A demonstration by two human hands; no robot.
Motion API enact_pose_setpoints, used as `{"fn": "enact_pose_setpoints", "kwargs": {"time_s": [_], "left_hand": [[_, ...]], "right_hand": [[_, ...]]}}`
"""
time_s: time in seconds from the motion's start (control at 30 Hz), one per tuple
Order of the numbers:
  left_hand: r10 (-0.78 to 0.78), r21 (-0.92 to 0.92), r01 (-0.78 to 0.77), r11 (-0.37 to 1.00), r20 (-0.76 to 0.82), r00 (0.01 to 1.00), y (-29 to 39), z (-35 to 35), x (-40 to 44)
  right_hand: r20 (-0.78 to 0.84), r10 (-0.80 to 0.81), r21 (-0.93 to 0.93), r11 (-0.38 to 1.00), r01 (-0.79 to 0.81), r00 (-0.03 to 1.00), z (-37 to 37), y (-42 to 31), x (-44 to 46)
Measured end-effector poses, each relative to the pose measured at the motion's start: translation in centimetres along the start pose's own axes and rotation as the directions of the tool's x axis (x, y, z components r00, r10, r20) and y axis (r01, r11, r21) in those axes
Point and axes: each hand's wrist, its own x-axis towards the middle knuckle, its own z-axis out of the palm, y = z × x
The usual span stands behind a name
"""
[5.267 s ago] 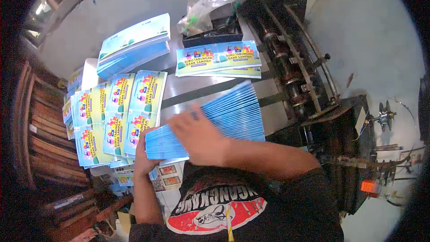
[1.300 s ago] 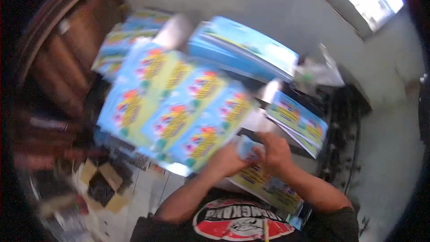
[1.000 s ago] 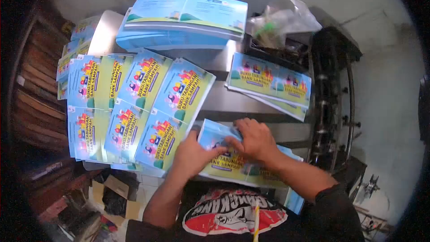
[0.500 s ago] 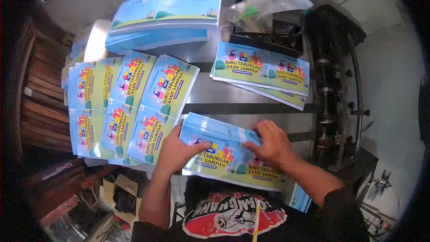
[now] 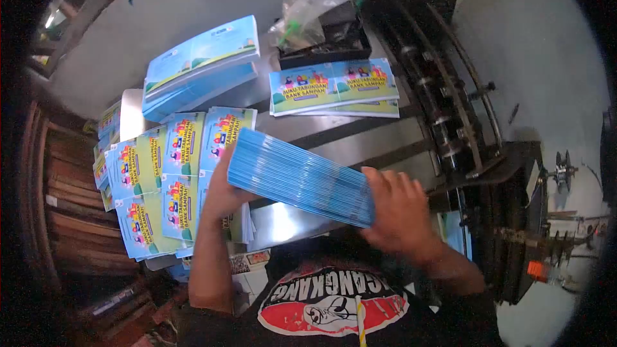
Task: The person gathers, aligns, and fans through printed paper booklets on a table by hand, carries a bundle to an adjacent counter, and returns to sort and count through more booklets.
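Between my hands I hold a thick stack of booklets point(image 5: 299, 177), turned so that its layered blue edges face up. My left hand point(image 5: 225, 183) is closed around the stack's left end, its fingers partly hidden. On the right end, my right hand point(image 5: 398, 212) grips with fingers bent over the side. Fanned piles of printed booklet covers point(image 5: 180, 186) lie to the left, just beyond my left hand. Farther off, a smaller pile of covers point(image 5: 331, 87) shows the same yellow and blue print. A tall stack of blue sheets point(image 5: 199, 58) stands at the back left.
A black tray point(image 5: 347, 45) with a clear plastic bag point(image 5: 312, 9) sits at the back. Along the right runs a dark machine with metal bars point(image 5: 443, 96). Wooden slats point(image 5: 71, 180) are at the left. The metal table point(image 5: 283, 222) has dark strips across it.
The booklet stack was lying with its printed cover up; now it is raised and tipped, edges up. Both hands have shifted to its ends. My view has turned and moved.
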Motion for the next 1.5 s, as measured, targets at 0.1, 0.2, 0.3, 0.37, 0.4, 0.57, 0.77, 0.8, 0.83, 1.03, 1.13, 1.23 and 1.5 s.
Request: {"fn": "enact_pose_setpoints", "kwargs": {"time_s": [0.1, 0.2, 0.3, 0.37, 0.4, 0.57, 0.77, 0.8, 0.83, 1.03, 1.13, 1.23, 1.5], "left_hand": [[0.198, 0.401, -0.186, 0.897, 0.011, 0.980, 3.7, -0.6, -1.3], [0.269, 0.756, -0.369, 0.541, 0.260, 0.927, 6.9, 2.4, -2.6], [0.182, 0.782, -0.506, 0.364, 0.473, 0.862, 8.0, 5.9, -1.8], [0.130, 0.849, -0.485, 0.212, 0.467, 0.875, 7.4, 6.5, -0.7], [0.164, 0.836, -0.472, 0.279, 0.443, 0.881, 7.1, 6.6, -0.7], [0.174, 0.846, -0.459, 0.269, 0.427, 0.888, 6.8, 6.8, -0.6], [0.146, 0.862, -0.454, 0.228, 0.431, 0.891, 6.0, 6.8, -1.0], [0.154, 0.862, -0.452, 0.230, 0.426, 0.891, 6.0, 6.9, -1.0], [0.163, 0.862, -0.450, 0.232, 0.422, 0.892, 5.9, 6.9, -1.0], [0.153, 0.863, -0.426, 0.271, 0.398, 0.904, 6.3, 7.1, -1.0], [0.150, 0.865, -0.424, 0.270, 0.397, 0.905, 6.3, 7.1, -0.9], [0.161, 0.859, -0.434, 0.273, 0.404, 0.900, 6.3, 7.0, -0.9], [0.166, 0.858, -0.441, 0.265, 0.410, 0.897, 6.0, 6.7, -1.2]], "right_hand": [[0.012, 0.054, 0.051, 0.997, -0.055, 0.998, 3.5, -1.2, 0.2], [0.027, 0.054, 0.094, 0.994, -0.056, 0.998, 3.8, -1.5, 0.0], [0.081, 0.040, 0.196, 0.979, -0.055, 0.996, 3.0, -2.1, -0.2], [0.160, -0.002, 0.301, 0.953, -0.047, 0.987, 3.0, -0.5, 0.6], [0.234, -0.047, 0.401, 0.915, -0.052, 0.971, 3.0, 0.6, 1.1], [0.603, -0.328, 0.676, 0.694, -0.248, 0.728, 3.6, 7.1, 6.6], [0.470, -0.515, 0.845, 0.496, -0.199, 0.717, 6.9, 8.6, 7.2], [0.477, -0.531, 0.856, 0.462, -0.233, 0.700, 6.8, 8.7, 7.3], [0.484, -0.547, 0.863, 0.428, -0.268, 0.684, 6.8, 8.8, 7.4], [0.476, -0.537, 0.862, 0.443, -0.247, 0.697, 6.3, 8.8, 7.3], [0.487, -0.529, 0.862, 0.422, -0.282, 0.695, 6.0, 8.8, 7.1], [0.391, -0.479, 0.904, 0.360, -0.230, 0.786, 5.7, 8.8, 6.5], [0.200, -0.412, 0.701, 0.694, 0.163, 0.889, 4.1, 6.8, 4.6]]}}
